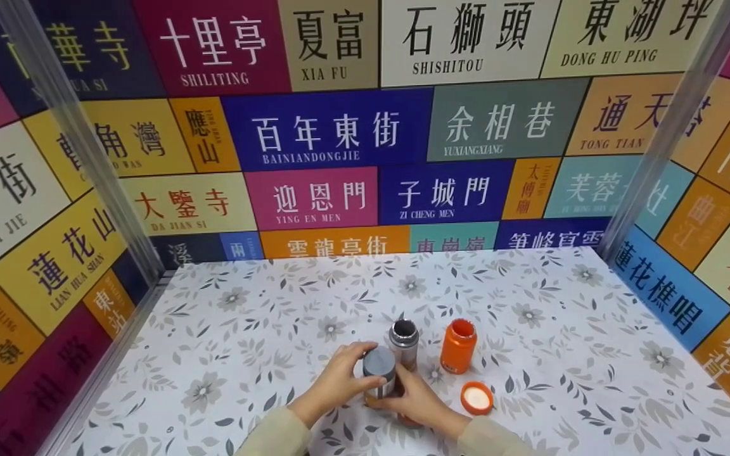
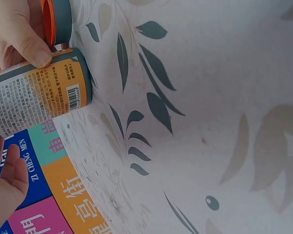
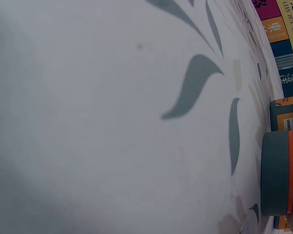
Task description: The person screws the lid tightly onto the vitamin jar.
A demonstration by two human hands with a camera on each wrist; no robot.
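Upright between both hands is a canister with a grey lid and a printed, barcoded label. My left hand holds it near the top, thumb and fingers on either side. Lower down, my right hand grips the body, its thumb across the label in the left wrist view. Beside the canister, close to the right hand, a grey cap with an orange inner rim lies upturned at the tabletop. Just behind the hands stands an uncapped grey bottle, partly hidden by the canister and the right hand.
Right of the grey bottle stands an uncapped orange bottle. An orange cap with a white inside lies upturned in front of it. The table has a leaf-patterned cover, and walls of coloured signs rise at the back and sides.
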